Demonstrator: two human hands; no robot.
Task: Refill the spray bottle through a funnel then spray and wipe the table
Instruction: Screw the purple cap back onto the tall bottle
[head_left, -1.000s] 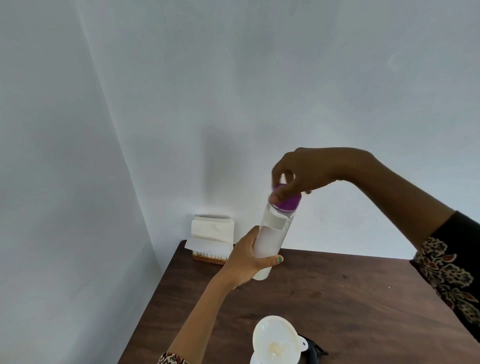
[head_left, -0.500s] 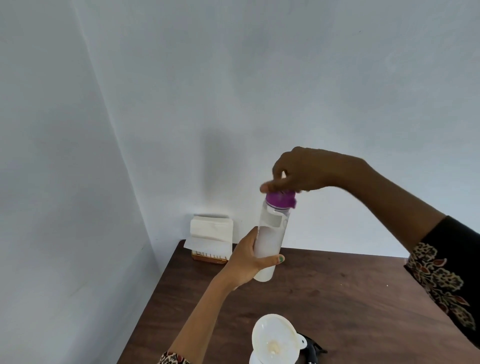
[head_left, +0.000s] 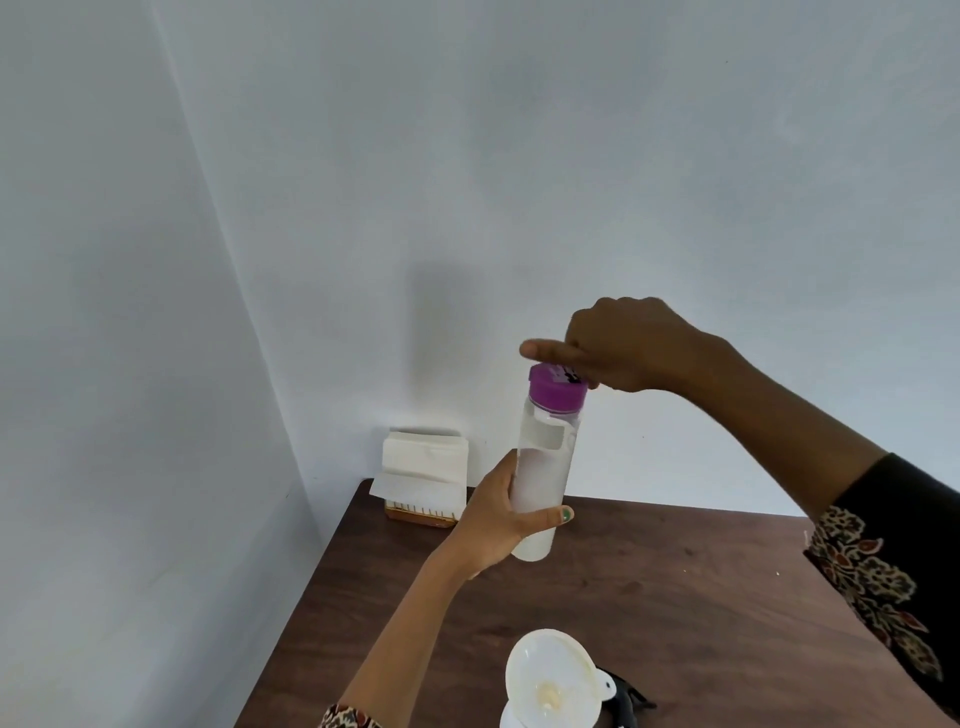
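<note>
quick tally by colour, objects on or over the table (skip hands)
White: 3 – bottle, funnel, napkin stack
Purple: 1 – cap
Black: 1 – object beside the funnel, partly cut off
Brown: 1 – napkin holder
Total: 6

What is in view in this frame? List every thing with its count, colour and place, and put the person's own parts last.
Bottle: one, clear with whitish liquid, held upright above the table.
Cap: one, purple, on top of the bottle.
Funnel: one, white, at the bottom edge; what it sits in is cut off.
Black object: one, beside the funnel, partly hidden; cannot tell what it is.
Napkins: one white stack in a brown holder, far left corner against the wall.
Table: one, dark brown wood.
Walls: pale grey-white.
Left hand: grips the bottle's lower body.
Right hand: on the cap, fingers curled.
</note>
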